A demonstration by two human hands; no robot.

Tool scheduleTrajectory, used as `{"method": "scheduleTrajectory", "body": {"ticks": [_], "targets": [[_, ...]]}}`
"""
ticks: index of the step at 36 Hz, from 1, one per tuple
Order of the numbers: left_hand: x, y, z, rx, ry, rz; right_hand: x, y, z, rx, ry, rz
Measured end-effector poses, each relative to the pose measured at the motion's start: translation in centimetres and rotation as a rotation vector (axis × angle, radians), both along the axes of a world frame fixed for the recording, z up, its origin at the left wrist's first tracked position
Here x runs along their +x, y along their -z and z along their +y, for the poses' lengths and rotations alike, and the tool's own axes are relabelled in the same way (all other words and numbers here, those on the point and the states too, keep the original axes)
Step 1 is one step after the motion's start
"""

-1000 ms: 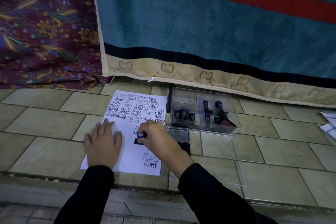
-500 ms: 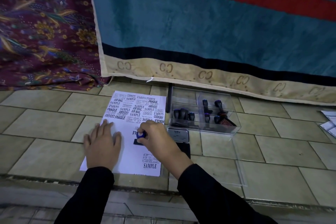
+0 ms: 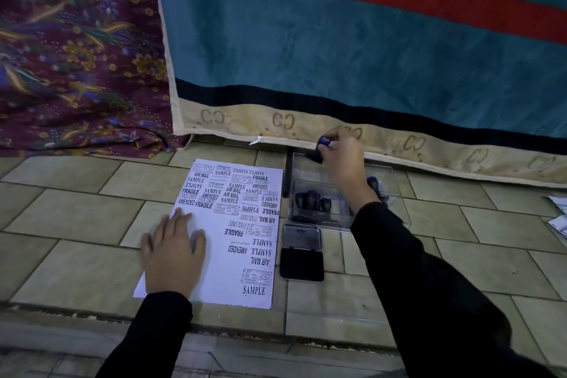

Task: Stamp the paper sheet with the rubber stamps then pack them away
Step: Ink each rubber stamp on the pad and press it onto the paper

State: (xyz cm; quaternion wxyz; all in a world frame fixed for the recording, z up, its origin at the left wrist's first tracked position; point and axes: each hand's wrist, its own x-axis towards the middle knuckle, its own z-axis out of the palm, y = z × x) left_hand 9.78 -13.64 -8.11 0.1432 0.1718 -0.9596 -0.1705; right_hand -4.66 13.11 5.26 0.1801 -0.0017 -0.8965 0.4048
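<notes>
The paper sheet [image 3: 221, 258] is laid flat on the tiled floor [image 3: 76, 215], its far half and right side crowded with black stamped words such as SAMPLE, FRAGILE, AIR MAIL and AMENDED, while a bare patch is left on its near left. The left hand [image 3: 173, 252] is pressed palm-down on that bare patch, fingers straight and slightly spread, with nothing grasped. The right hand [image 3: 342, 159] is raised over the far left corner of a clear plastic box [image 3: 395, 193] that stands just right of the sheet; a rubber stamp [image 3: 315, 156] with a blue knob is pinched between its thumb and fingertips, the stamp being tilted and held above the box's rim. Several dark stamps [image 3: 310, 201] are seen standing inside the box's near left compartment, and more are partly hidden behind the right wrist. An open ink pad [image 3: 302, 264] lies just in front of the box, beside the sheet's right edge. A teal blanket [image 3: 337, 40] with a red stripe hangs behind the box, and a patterned maroon cloth [image 3: 76, 55] is draped to its left. Loose papers [image 3: 558, 218] are glimpsed at the right edge.
</notes>
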Motion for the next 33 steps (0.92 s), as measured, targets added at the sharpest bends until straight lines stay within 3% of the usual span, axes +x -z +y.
{"method": "scheduleTrajectory", "body": {"ticks": [12, 22, 28, 33], "targets": [[0.0, 0.0, 0.0, -0.001, -0.004, 0.022, -3.2, 5.1, -0.5, 0.229, -0.094, -0.306], [0.0, 0.0, 0.0, -0.008, -0.005, -0.002, -3.3, 5.1, -0.2, 0.359, -0.212, -0.358], [0.0, 0.0, -0.1, -0.005, 0.002, -0.002, -3.3, 3.5, 3.4, 0.25, -0.03, -0.194], [0.0, -0.1, -0.1, 0.004, 0.01, -0.025, -3.2, 3.3, 7.1, 0.364, 0.092, -0.276]]}}
